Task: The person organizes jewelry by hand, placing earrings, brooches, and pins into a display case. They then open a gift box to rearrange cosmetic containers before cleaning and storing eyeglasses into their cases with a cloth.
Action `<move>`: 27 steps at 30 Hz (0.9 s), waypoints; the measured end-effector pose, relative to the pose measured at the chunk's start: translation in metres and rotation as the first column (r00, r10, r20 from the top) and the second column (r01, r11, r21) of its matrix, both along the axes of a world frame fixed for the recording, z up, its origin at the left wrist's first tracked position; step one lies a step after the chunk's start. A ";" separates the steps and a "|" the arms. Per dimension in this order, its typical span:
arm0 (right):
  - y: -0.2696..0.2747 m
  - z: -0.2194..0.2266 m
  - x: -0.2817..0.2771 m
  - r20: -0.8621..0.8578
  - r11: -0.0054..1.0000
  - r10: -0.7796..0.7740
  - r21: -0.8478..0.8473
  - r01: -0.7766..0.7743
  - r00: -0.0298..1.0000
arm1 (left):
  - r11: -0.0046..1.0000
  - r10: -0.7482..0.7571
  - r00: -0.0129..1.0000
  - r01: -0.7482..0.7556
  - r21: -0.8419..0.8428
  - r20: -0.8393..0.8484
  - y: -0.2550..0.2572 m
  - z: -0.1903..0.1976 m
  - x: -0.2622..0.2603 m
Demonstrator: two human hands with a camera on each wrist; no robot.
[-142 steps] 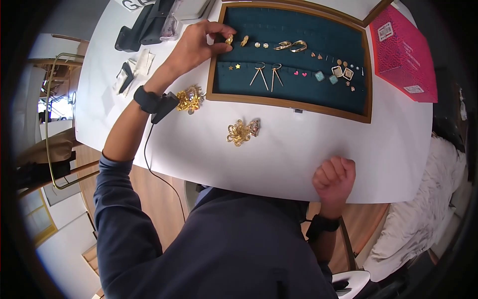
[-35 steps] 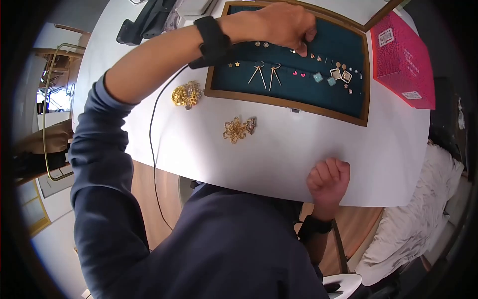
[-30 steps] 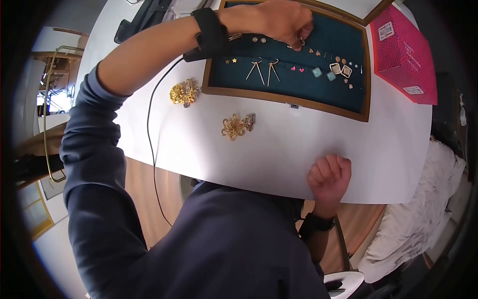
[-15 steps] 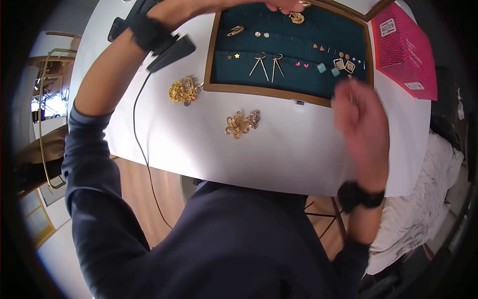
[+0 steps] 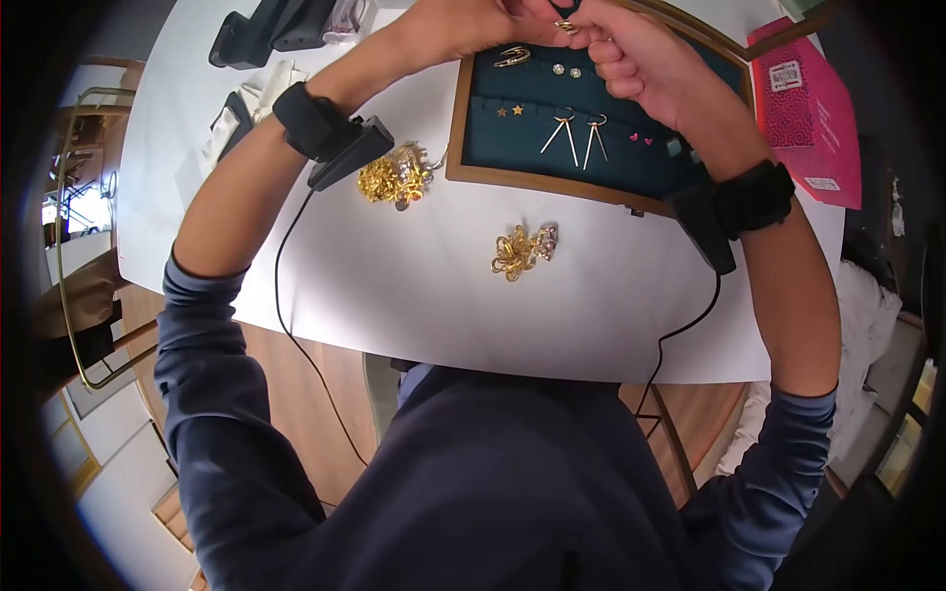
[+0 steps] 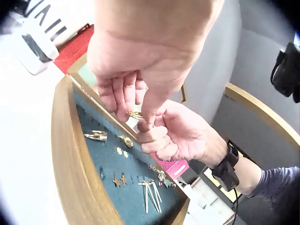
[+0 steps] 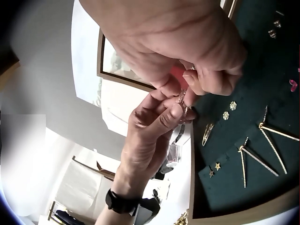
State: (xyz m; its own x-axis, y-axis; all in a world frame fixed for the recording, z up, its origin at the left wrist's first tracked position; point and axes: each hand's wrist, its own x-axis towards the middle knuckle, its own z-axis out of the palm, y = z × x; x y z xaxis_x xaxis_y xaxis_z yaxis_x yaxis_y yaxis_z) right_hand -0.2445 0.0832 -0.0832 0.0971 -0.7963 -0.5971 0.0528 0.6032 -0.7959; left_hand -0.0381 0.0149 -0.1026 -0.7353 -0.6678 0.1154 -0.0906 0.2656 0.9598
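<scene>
In the head view my left hand (image 5: pixel 458 25) and right hand (image 5: pixel 641 59) meet over the back of the jewellery case (image 5: pixel 532 187). Between them is a gold earring (image 5: pixel 566 27) made of several curved strands. Seen from the left wrist, the left thumb and fingers pinch this earring (image 6: pixel 135 115), and the curled right fingers (image 6: pixel 154 140) are right at the left thumb tip. From the right wrist, the right thumb and forefinger pinch at the earring's upper end, and the left thumb (image 7: pixel 168 117) lies along it. The case's dark green lining holds stud earrings (image 7: pixel 229 110), star earrings (image 7: pixel 217 166) and long bar earrings (image 7: pixel 262 150).
On the white table, a gold jewellery pile (image 5: pixel 394 177) lies left of the case and a gold flower-shaped piece (image 5: pixel 512 254) in front. A pink box (image 5: pixel 813 118) stands at the right, black stands (image 5: pixel 256 34) at the back left. Cables run from both wrist cameras.
My right hand has risen from the table's front edge to meet the left over the case. Gold hoop earrings have left the middle of the upper row.
</scene>
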 end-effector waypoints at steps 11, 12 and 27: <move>-0.011 0.005 0.002 -0.270 0.993 0.101 -0.027 -0.113 0.957 | 0.813 0.018 0.932 0.196 -0.548 0.361 0.010 0.004 0.029; -0.017 0.001 -0.001 -0.159 0.994 0.108 0.008 -0.108 0.981 | 0.833 0.035 0.938 0.164 -0.528 0.346 0.012 0.003 0.029; -0.037 -0.019 0.029 -0.083 0.994 0.005 0.106 0.004 0.997 | 0.950 0.145 0.976 -0.092 -0.297 0.162 0.012 -0.018 0.033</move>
State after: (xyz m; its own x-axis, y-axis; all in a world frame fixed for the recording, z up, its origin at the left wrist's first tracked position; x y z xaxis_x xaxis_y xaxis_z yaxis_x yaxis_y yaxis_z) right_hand -0.2156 0.0460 -0.1018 0.0443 -0.7280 -0.6841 -0.0107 0.6844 -0.7290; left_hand -0.0056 0.0265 -0.1209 -0.6789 -0.7099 0.1874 -0.3024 0.5030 0.8096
